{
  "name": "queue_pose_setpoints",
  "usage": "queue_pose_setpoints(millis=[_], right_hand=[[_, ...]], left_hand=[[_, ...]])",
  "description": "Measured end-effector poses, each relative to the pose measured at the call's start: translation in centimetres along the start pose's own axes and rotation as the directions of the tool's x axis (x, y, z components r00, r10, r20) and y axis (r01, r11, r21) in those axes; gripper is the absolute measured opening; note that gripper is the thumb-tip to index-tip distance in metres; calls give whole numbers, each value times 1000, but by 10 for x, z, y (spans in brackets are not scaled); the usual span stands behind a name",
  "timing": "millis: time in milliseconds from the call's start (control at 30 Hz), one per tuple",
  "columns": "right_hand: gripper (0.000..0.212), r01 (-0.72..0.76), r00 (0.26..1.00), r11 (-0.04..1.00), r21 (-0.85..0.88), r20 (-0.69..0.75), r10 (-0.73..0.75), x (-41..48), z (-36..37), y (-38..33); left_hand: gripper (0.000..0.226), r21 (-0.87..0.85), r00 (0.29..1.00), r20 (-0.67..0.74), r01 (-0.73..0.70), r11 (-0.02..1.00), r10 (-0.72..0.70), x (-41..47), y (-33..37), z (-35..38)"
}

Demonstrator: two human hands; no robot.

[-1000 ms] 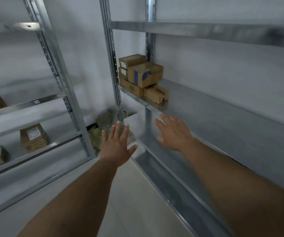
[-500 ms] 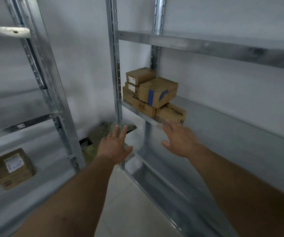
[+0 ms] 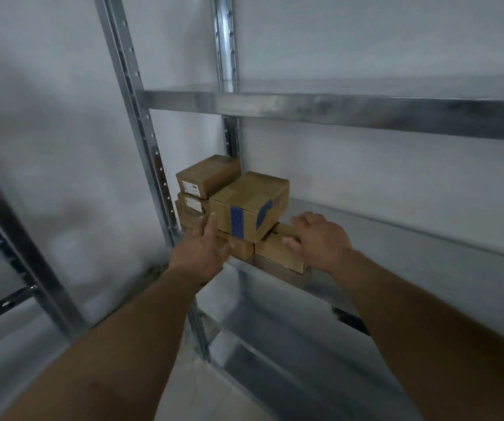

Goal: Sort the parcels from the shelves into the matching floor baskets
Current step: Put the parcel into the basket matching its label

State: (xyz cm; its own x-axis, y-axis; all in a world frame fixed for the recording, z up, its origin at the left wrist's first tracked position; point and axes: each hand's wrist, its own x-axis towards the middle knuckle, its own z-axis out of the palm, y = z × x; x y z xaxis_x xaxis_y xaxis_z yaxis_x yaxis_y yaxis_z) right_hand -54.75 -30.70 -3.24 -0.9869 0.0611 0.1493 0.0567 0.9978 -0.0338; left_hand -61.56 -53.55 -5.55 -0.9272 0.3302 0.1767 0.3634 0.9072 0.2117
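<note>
I am reaching my left hand and right hand, both empty with spread fingers, around the stacked parcels on the shelf; the blue-taped top box may be slipping off if I am pulling a lower one.

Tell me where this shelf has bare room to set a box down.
The shelf is bare right of the right hand, out to the frame edge. The shelf above looks bare too. It is crowded at the left post, where the boxes stack and both hands reach, the left hand included.
</note>
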Motion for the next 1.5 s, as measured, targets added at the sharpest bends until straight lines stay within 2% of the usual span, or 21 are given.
queue_pose_setpoints(millis=[133,200,300,400,533,767,833,900,933,1000,1067,1167,1367,1433,1500], right_hand=[[57,-106,994,987,119,42,102,28,4,4],[59,-180,984,955,237,49,173,38,10,3],[62,-271,960,842,467,65,273,56,21,-3],[66,-345,928,711,612,107,357,74,27,-13],[46,-412,892,614,673,160,423,92,25,-28],[43,-458,871,583,672,208,444,112,15,-55],[31,-466,860,528,710,224,458,117,13,-61],[23,-489,828,429,760,250,502,119,13,-62],[24,-497,811,381,780,261,523,119,13,-61],[53,-529,768,305,792,294,568,117,10,-58],[64,-547,738,249,799,320,594,112,5,-57],[60,-550,711,214,807,318,628,101,-4,-55],[85,-519,652,179,836,252,715,66,-17,-47],[85,-488,639,158,858,228,734,46,-24,-47],[76,-471,604,122,874,218,766,25,-30,-48]], left_hand=[[71,-127,999,-39,20,992,-25,36,1,-1],[70,-196,997,-44,50,979,-60,49,2,-1],[72,-328,991,3,126,936,-132,75,-9,4],[72,-473,990,-2,122,873,-140,97,-20,9],[63,-571,990,75,139,809,-117,117,-29,8],[45,-563,995,98,43,825,16,136,-28,-5],[44,-565,990,131,33,824,49,140,-30,-7],[41,-590,973,214,61,805,83,147,-33,-11],[38,-616,959,258,71,785,116,149,-34,-13],[32,-669,922,335,87,738,195,156,-34,-16],[30,-699,875,405,110,707,264,160,-33,-20],[36,-707,825,455,105,699,337,161,-28,-21],[68,-782,808,366,-3,623,463,148,-6,-23],[80,-805,785,346,-32,592,514,140,7,-22],[91,-817,742,339,-72,572,578,130,21,-21]])
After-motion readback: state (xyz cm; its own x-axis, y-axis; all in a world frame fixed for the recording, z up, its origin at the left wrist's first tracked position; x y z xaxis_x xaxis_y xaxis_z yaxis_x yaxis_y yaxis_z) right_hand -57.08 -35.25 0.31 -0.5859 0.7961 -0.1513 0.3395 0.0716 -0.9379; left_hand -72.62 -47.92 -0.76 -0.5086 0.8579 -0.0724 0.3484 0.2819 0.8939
